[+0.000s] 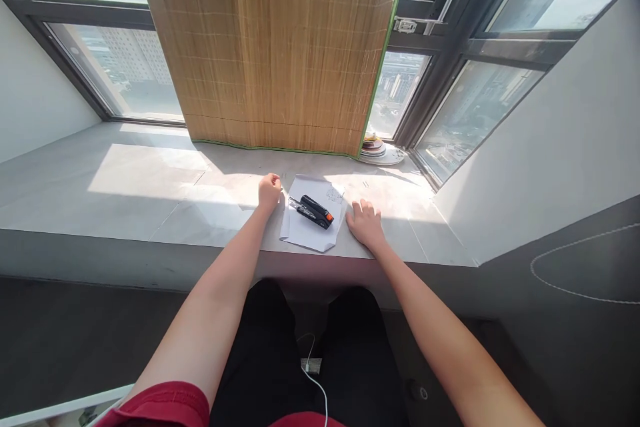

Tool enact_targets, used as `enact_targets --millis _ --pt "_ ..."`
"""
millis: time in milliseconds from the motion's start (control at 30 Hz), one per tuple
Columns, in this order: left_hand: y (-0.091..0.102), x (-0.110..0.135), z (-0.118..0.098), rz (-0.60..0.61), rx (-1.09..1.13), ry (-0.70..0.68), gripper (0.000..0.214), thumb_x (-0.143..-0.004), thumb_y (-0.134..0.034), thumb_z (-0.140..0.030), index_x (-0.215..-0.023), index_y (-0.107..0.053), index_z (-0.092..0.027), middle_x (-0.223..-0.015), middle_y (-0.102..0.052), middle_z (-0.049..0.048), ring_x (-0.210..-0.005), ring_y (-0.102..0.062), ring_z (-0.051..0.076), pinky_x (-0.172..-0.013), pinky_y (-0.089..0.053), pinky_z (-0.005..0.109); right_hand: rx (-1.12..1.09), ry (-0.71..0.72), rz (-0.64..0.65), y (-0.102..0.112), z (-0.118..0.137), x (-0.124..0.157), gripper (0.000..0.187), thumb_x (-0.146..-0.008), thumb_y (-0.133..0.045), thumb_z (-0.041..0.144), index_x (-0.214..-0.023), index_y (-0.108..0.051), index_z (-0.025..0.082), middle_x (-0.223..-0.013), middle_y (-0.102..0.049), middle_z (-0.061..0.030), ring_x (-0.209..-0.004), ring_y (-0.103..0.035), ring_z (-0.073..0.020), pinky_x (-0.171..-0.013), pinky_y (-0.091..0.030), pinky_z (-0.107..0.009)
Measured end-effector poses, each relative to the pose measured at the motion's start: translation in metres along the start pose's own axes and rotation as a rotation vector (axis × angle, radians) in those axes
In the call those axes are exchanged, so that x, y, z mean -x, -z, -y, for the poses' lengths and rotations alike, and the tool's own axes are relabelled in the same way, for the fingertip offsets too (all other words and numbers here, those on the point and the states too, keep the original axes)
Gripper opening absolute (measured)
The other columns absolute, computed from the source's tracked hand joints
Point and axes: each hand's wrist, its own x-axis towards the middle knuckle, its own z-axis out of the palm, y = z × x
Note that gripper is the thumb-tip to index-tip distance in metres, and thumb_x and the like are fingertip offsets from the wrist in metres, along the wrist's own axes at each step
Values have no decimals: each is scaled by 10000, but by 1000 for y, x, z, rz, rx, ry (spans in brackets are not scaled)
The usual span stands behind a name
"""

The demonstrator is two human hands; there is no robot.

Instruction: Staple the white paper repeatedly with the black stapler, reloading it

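Observation:
A black stapler (313, 213) with an orange patch at one end lies on white sheets of paper (305, 236) on the pale window sill. Its two long parts look spread apart. My left hand (270, 191) is closed beside the paper's left edge, fingertips pressed together; whatever they may hold is too small to make out. To the right of the sheets, my right hand (367, 222) rests flat on the sill with fingers spread, close to the paper's edge and apart from the stapler. Small dark marks show on the paper's upper right.
A bamboo blind (280, 47) hangs in front of the window, down to the sill's back. Stacked plates (381, 152) stand at the back right corner. The sill's front edge (200, 245) runs above my knees, and a white cable (316, 383) hangs between my legs.

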Motion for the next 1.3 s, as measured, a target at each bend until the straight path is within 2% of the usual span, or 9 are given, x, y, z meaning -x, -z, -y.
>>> enact_targets --millis 133,267,467,667,767,833,1000,1200,1300 --pt "-9 -13 6 219 -766 -275 380 -930 -554 -130 -1268 -720 -179 -1495 -651 190 -1396 -557 382 -1155 -425 542 -8 -6 14 2 0 0 598 -1121 -301 451 -1620 -459 161 -1784 -332 -221 -1657 -272 -401 -1301 -232 -707" --pt "-8 -6 16 236 -1015 -358 362 -1053 -446 -216 -1291 -714 -165 -1389 -704 212 -1327 -600 390 -1108 -445 536 -52 2 -5 -1 -1 -1 583 -1115 -327 446 -1602 -480 165 -1777 -344 -222 -1651 -280 -407 -1306 -199 -723" --pt "4 11 18 176 -1045 -424 209 -1055 -515 -204 -1132 -705 -163 -1163 -738 181 -1152 -673 328 -988 -503 417 -84 15 -28 -2 -2 0 543 -1111 -361 435 -1549 -534 165 -1759 -374 -234 -1633 -317 -415 -1300 -203 -731" --pt "13 27 18 144 -938 -456 319 -1002 -546 -78 -1295 -655 -144 -1166 -705 161 -1113 -684 299 -946 -549 397 -169 18 -118 -10 -7 -3 476 -1073 -453 392 -1445 -623 149 -1688 -471 -268 -1589 -388 -446 -1277 -226 -751" --pt "16 34 19 86 -917 -453 252 -1030 -529 -93 -1240 -662 -135 -1192 -659 181 -1080 -682 293 -919 -575 404 -380 34 -217 -10 -7 -7 347 -1028 -525 393 -1251 -717 208 -1481 -674 -210 -1432 -558 -410 -1232 -355 -699" --pt "17 39 17 65 -899 -469 271 -1064 -472 -97 -1271 -644 -126 -1212 -632 188 -1060 -687 275 -908 -582 395 -595 157 -249 -8 0 -9 321 -1028 -546 441 -1205 -725 243 -1348 -745 -153 -1314 -642 -357 -1171 -471 -604" --pt "20 52 9 27 -821 -510 260 -1080 -432 -95 -1195 -663 -121 -1204 -595 194 -931 -704 248 -733 -544 340 -775 442 -195 -10 41 -11 492 -959 -737 527 -1374 -665 272 -1389 -710 -129 -1311 -657 -330 -1144 -527 -534" --pt "27 76 6 16 -858 -408 265 -1137 -403 -224 -1070 -658 -196 -1067 -649 108 -776 -631 205 -606 -354 292 -787 462 -81 -29 61 -15 436 -997 -639 313 -1429 -639 252 -1315 -752 -124 -1192 -714 -294 -1064 -581 -494" --pt "28 84 4 94 -809 -435 311 -1160 -356 -273 -1030 -633 -216 -954 -643 65 -791 -603 201 -647 -368 288 -792 431 -103 -30 57 -16 438 -990 -614 274 -1425 -657 243 -1344 -752 -131 -1241 -703 -301 -1120 -555 -513"
